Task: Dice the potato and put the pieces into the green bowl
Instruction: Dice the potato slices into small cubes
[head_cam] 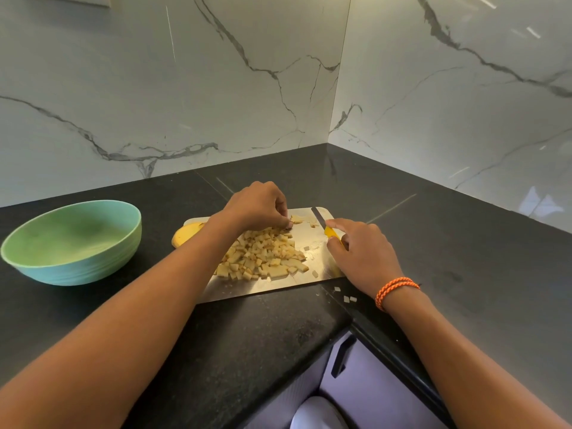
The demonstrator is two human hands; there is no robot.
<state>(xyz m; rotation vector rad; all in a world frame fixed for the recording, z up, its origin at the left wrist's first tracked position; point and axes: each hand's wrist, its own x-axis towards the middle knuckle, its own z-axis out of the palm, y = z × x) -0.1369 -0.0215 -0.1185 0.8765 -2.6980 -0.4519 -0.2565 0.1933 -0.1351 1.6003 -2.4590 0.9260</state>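
The right hand (360, 247) grasps the yellow handle of a knife (322, 218), index finger laid along the top, blade pointing away over the far edge of the cutting board (272, 287). The left hand (258, 205) has its fingertips curled and appears to pinch a few potato pieces at the far side of the pile of diced potato (263, 255), which lies on the middle of the board. An uncut potato piece (185, 235) sits at the board's left edge, partly behind the left forearm. The green bowl (72, 243) stands well apart to the left on the counter (464, 243), with no pieces visible inside. Risk: the left fingertips work near the blade, and a slip of either hand could bring them together. Several cubes (345, 295) already lie off the board on the counter near its front edge, and more sweeping could push pieces over. The board's near right corner sits close to that edge. Open counter lies between board and bowl, giving room to carry pieces across.
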